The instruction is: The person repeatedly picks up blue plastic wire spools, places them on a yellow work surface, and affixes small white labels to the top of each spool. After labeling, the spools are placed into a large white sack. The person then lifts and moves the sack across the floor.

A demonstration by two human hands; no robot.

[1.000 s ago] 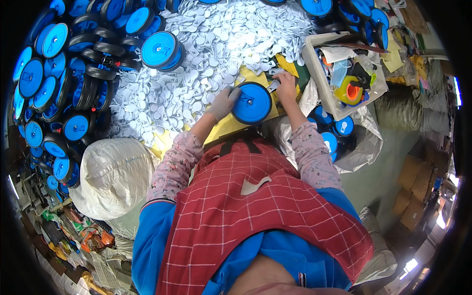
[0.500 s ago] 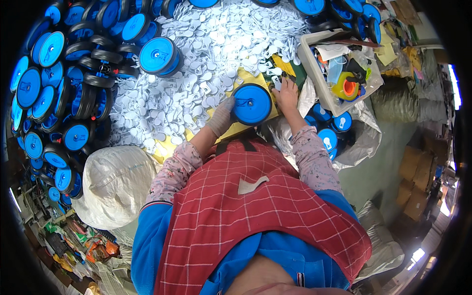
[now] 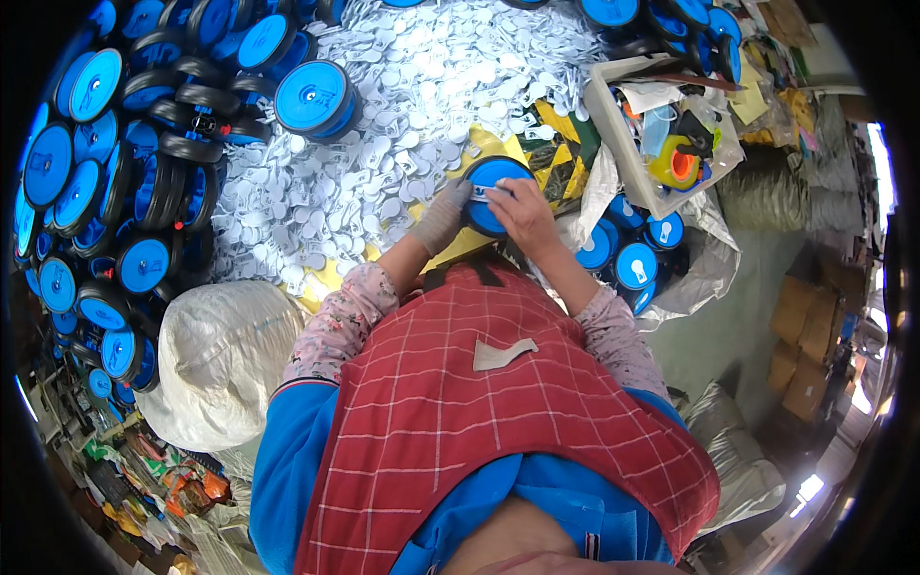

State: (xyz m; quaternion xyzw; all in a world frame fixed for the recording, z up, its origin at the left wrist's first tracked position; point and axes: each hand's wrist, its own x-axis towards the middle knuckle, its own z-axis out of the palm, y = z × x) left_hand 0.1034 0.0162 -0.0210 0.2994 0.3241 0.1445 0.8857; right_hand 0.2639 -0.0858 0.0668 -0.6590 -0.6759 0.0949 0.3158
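Observation:
Upright in front of my apron is a blue wheel [image 3: 500, 169] with a black rim. My left hand [image 3: 445, 213], in a pale glove, is closed on its left edge. Bare and bent over the wheel's blue face, my right hand [image 3: 523, 216] has its fingertips pinched against the middle. A bit of a small light-grey plastic piece [image 3: 481, 193] shows at those fingertips; the rest is covered. Beyond the hands spreads a heap of flat light-grey plastic pieces [image 3: 383, 125] with round ends.
Blue wheels with black tyres [image 3: 144, 264] are stacked at the left. A bin [image 3: 661, 203] of mixed items stands at the right. Below it, an open white bag [image 3: 704, 278] holds wheels bearing light-grey pieces. A full white sack [image 3: 225, 364] sits near my left arm.
My right hand has moved left from the black-and-yellow striped surface onto the wheel's face. The left hand still holds the wheel, now slightly farther from me.

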